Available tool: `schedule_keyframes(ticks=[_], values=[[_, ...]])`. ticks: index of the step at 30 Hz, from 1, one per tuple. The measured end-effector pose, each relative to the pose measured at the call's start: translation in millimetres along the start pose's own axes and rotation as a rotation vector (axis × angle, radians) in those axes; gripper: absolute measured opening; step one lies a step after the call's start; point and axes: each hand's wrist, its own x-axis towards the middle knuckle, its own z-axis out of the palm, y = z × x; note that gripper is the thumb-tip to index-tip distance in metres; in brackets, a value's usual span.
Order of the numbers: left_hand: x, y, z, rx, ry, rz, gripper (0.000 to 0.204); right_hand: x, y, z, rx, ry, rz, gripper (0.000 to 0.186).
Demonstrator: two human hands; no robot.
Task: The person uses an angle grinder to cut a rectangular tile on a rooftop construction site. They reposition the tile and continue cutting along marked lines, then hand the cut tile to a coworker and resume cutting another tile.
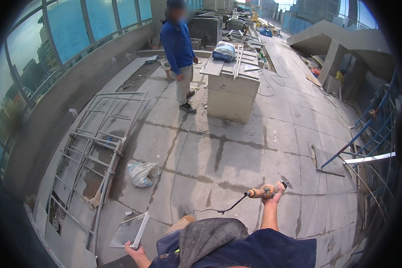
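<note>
My right hand (274,196) is wrapped round an angle grinder (258,193) with an orange-brown body, held out in front of me to the right. Its round disc (286,181) points away to the right, above the paving. A black cord (230,207) trails from the grinder's rear toward my foot. Low on the left, my left hand (138,253) grips the near edge of a square grey slab (126,231) with pale sides, which is tilted. Whether the disc is spinning I cannot tell.
A person in blue (176,49) stands ahead beside a pale block (230,100) topped with a bag and strips. Metal scaffold frames (91,143) lie left, near a white sack (143,173). Blue scaffolding (362,127) stands right. A cable (177,156) crosses the paving.
</note>
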Motion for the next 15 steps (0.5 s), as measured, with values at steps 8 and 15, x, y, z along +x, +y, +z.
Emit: schedule_keyframes(ticks=[8, 15], values=[[65.6, -18.3, 57.6, 0.167, -0.066, 0.015, 0.038, 23.3, 53.9, 44.5, -0.086, 0.035, -0.151, 0.050], [84.6, -43.8, 150.2, 0.118, -0.090, -0.206, 0.044, 34.8, 81.5, 97.7, -0.180, 0.006, -0.202, 0.052]])
